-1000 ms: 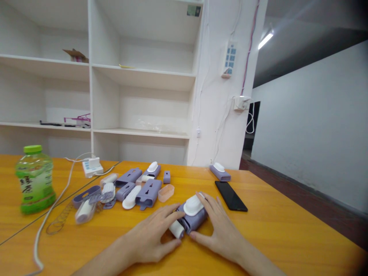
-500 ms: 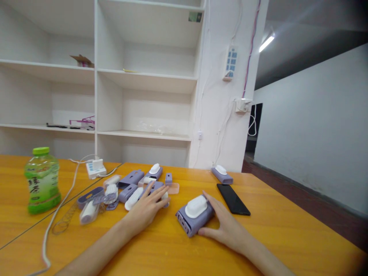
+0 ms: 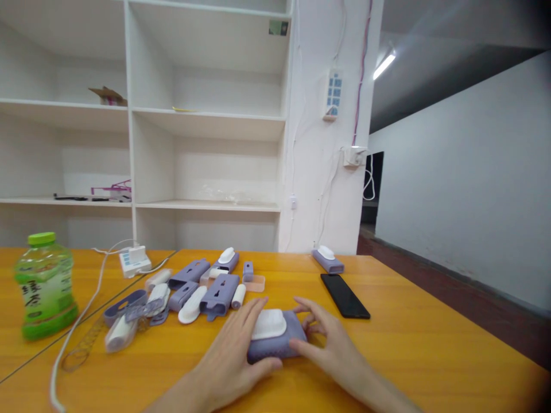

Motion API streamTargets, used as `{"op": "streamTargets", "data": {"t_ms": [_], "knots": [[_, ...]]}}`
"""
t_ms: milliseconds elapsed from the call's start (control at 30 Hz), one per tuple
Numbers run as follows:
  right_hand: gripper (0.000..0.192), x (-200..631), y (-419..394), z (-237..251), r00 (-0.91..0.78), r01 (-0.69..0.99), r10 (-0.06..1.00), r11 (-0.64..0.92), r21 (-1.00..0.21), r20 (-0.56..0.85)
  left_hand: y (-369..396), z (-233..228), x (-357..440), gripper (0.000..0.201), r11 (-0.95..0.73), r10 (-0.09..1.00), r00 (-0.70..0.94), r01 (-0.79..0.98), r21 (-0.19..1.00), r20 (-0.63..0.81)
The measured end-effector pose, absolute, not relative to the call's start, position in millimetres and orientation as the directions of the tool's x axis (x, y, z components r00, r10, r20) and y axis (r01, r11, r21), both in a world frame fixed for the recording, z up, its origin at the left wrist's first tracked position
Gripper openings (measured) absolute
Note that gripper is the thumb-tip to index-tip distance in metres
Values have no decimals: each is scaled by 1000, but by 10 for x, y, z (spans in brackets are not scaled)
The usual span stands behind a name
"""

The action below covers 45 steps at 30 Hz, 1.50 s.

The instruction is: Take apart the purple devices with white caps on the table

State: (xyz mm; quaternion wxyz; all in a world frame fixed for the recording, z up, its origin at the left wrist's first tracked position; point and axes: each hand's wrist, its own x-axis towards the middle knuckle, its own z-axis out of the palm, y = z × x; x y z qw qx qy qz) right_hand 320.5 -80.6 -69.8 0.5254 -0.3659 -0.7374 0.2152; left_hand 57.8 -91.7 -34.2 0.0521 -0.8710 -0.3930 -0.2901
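In front of me on the table lies a purple plastic case [image 3: 278,344] with a white oval piece on its top. My left hand [image 3: 230,353] wraps its left end, fingers along the far left side and thumb at the near edge. At the right end my right hand [image 3: 329,338] grips it between thumb and curled fingers. Behind my left hand are loose purple housings [image 3: 220,293], a white oval part [image 3: 192,305] and a small white cylinder [image 3: 238,296].
Further left lie a clear-wrapped white cylinder [image 3: 121,334], a purple ring-shaped piece [image 3: 124,306] and a power strip [image 3: 135,261] with a white cable. A green-capped bottle [image 3: 45,292] stands at far left. Right of my hands are a black phone [image 3: 344,295] and another purple case [image 3: 329,263].
My left hand has left the loose parts and come to the left end of the purple case. The case has turned and shifted slightly left, with my right hand still on it.
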Motion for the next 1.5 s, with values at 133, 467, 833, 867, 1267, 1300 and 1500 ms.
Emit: {"op": "streamTargets", "data": {"t_ms": [133,467,833,867,1267,1300,1500], "knots": [[48,3173,-723,-754,-17,324,816,552,-769,578,-825,-343,573,94,-649,738,465,688,326,489],[46,3150,-892,-570,-179,151,929,352,-924,325,-956,-283,557,74,-720,679,494,596,357,544],[29,3236,-1012,-428,-317,152,919,294,-944,235,-953,-342,569,77,-780,617,588,548,303,523],[27,3234,-1038,-406,-334,154,910,310,-938,245,-956,-339,567,77,-789,605,594,538,297,531],[39,3222,-1106,-460,-454,-12,839,329,-944,298,-942,-361,544,81,-878,454,621,433,203,639],[41,3206,-1104,-472,-450,-37,839,324,-945,305,-940,-361,538,81,-877,455,618,434,204,642],[48,3136,-1041,-574,-371,-75,874,309,-948,315,-947,-334,524,89,-830,523,589,517,210,615]]}}
